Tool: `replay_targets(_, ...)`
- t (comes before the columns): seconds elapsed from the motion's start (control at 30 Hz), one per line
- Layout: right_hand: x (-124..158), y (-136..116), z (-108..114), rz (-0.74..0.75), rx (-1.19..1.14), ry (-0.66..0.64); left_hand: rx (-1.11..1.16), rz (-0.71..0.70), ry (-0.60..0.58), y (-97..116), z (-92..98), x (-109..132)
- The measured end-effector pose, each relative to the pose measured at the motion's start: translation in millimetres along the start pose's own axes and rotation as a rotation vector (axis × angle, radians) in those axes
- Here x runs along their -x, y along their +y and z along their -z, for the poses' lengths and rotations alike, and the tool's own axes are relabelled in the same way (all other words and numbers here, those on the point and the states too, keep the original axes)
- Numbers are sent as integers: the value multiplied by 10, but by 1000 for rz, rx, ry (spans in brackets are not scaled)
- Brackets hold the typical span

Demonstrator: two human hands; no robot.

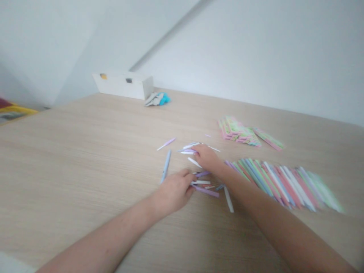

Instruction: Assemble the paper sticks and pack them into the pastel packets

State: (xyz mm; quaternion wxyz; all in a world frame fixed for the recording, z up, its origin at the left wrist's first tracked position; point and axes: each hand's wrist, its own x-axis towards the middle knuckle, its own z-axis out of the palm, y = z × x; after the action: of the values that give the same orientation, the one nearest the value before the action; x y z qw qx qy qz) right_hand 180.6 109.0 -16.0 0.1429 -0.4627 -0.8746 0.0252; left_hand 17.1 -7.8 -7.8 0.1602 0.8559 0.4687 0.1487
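Two bare forearms (113, 235) come closest to my camera, reaching in over a pale wood-grained table (71, 151). The left hand (172, 191) is half-curled, fingertips against slim pen parts (207, 190); I cannot tell from my feed whether it grips any. The right hand (209, 157), thumb and fingers drawn nearly together, is at some white and lilac pieces (186, 152) farther in; blur keeps me from confirming a hold there too.

As for how far things stand, I'd judge the larger share orderly: a long row of coloured pens (280, 182) lies side by side to the right. Loose around the hands remain those parts, a white tube (229, 199) below the right wrist, a light-blue pen (166, 167) just beside the left hand, and a purple-and-white piece (167, 143) beyond it.

Farther back I see stacked pink-and-green packets (236, 129), with a lone packet (268, 138) angled beside them. Near the wall (256, 57) stands a white box (122, 85), a crumpled grey-and-turquoise cloth (159, 99) at its right end. Obstructing my view, the right forearm hides some of the row's near edge.
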Motion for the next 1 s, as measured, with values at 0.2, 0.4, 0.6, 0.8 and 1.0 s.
replay_targets(0.2, 161, -44, 68, 35, -115, -1, 34, -5, 7, -3, 3, -3)
replay_targets(0.4, 242, -117, 201, 33, -144, -92, 17, -19, 18, -20, -11, 6)
replay_targets(0.6, 243, -100, 254, -4, -118, -165, 27, -23, 20, -21, -4, 3)
replay_targets(0.8, 237, -47, 271, -63, -200, -225, 35, -25, 28, -15, -6, -8)
replay_targets(1.0, 243, -31, 272, -72, -152, -223, 29, -25, 21, -27, -15, -1)
